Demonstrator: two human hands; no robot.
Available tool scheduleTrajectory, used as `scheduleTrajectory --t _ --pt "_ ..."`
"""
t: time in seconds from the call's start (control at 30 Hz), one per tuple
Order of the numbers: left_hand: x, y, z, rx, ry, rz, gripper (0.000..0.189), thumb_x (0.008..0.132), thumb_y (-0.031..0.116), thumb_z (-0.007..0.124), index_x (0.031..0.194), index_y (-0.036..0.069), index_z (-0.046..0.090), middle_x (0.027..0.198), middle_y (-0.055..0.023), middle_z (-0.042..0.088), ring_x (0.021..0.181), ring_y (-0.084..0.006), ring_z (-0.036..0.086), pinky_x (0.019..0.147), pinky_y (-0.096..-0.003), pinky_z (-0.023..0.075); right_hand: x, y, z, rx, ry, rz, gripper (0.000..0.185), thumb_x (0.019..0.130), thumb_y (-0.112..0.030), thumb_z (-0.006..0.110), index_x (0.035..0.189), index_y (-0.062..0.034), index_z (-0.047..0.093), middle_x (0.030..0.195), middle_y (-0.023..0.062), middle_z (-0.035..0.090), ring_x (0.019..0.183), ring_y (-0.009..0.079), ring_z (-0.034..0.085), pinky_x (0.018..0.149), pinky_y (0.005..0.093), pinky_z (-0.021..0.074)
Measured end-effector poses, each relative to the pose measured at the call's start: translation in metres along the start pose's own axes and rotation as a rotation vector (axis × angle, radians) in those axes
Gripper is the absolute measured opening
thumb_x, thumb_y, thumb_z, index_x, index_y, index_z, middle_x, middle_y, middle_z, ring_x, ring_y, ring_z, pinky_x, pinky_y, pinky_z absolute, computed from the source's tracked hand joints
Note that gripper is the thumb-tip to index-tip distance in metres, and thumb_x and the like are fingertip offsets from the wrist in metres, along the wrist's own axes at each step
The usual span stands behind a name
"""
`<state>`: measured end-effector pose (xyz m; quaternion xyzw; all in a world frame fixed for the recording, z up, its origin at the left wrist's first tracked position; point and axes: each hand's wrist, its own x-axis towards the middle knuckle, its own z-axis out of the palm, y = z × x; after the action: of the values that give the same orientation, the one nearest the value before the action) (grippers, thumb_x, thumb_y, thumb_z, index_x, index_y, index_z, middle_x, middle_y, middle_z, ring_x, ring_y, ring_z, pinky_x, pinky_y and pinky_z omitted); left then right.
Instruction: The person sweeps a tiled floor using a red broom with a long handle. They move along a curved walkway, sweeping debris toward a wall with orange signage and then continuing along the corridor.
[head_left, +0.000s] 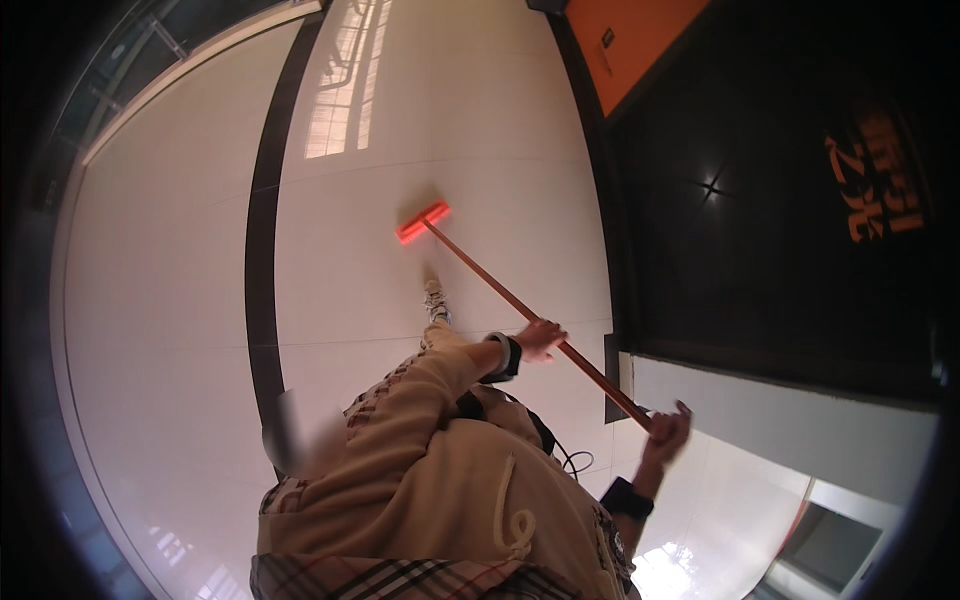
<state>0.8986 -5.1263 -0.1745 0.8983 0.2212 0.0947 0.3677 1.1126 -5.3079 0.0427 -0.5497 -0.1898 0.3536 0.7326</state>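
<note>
A broom (495, 283) with a reddish wooden handle and a red-orange bristle head (424, 222) slants across the view, its head on the pale tiled floor ahead of one shoe. My left hand (541, 340) is wrapped around the middle of the handle. Near the handle's upper end, at the lower right, my right hand (666, 435) grips it. The broom head is slightly blurred.
A dark stripe (262, 217) runs along the floor on the left. At the right stands a glossy black wall (697, 262) bearing orange writing, with an orange panel (630, 45) beyond it. A pale wall (780, 420) is at the lower right.
</note>
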Motion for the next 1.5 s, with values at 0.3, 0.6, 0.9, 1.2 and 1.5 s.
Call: scheduleTrajectory --t 0.3,0.6,0.9,1.2,1.5 --pt "-0.075 -0.101 -0.080 0.139 -0.077 -0.740 0.085 0.069 0.027 0.075 0.136 0.006 0.030 0.145 -0.0163 0.021 0.138 -0.0400 0.008 0.107 -0.0547 0.0215 0.021 0.125 0.142 0.054 -0.389 0.359 0.019 0.089 -0.007 0.045 0.095 0.0032 0.059 0.048 -0.0007 0.033 0.043 0.0107 0.031 0.052 0.0278 0.0338" --pt "-0.027 -0.078 -0.117 0.055 0.155 -0.325 0.080 0.068 0.036 0.076 0.131 0.009 0.034 0.127 -0.0174 0.038 0.129 -0.0373 0.027 0.103 -0.0580 0.0217 0.089 0.012 0.189 -0.099 -0.516 0.111 0.025 0.093 -0.016 0.044 0.097 0.0032 0.059 0.043 -0.0013 0.033 0.039 0.0083 0.032 0.060 0.0276 0.0407" --pt "-0.063 -0.170 -0.192 0.016 0.051 -0.704 0.087 0.072 0.039 0.074 0.138 0.009 0.025 0.144 -0.0215 0.020 0.138 -0.0395 0.008 0.107 -0.0573 0.0172 0.099 0.105 0.288 -0.240 -0.613 0.174 0.017 0.090 -0.010 0.047 0.085 0.0033 0.057 0.044 -0.0010 0.035 0.039 0.0089 0.035 0.061 0.0274 0.0430" --pt "-0.101 -0.230 -0.284 0.009 0.305 -0.793 0.087 0.072 0.030 0.075 0.139 0.014 0.022 0.148 -0.0204 0.010 0.138 -0.0415 0.004 0.106 -0.0586 0.0200 0.128 0.217 0.459 -0.141 -0.747 0.323 0.018 0.091 -0.006 0.043 0.088 0.0030 0.059 0.046 -0.0016 0.036 0.041 0.0093 0.036 0.065 0.0278 0.0456" --pt "-0.087 -0.213 -0.351 -0.009 0.493 -0.406 0.066 0.070 0.019 0.074 0.125 0.016 0.039 0.123 -0.0106 0.039 0.125 -0.0328 0.034 0.102 -0.0535 0.0260 0.183 0.095 0.507 -0.727 -0.766 -0.012 0.018 0.091 -0.011 0.044 0.089 -0.0025 0.059 0.057 0.0006 0.045 0.049 0.0118 0.044 0.057 0.0293 0.0419"
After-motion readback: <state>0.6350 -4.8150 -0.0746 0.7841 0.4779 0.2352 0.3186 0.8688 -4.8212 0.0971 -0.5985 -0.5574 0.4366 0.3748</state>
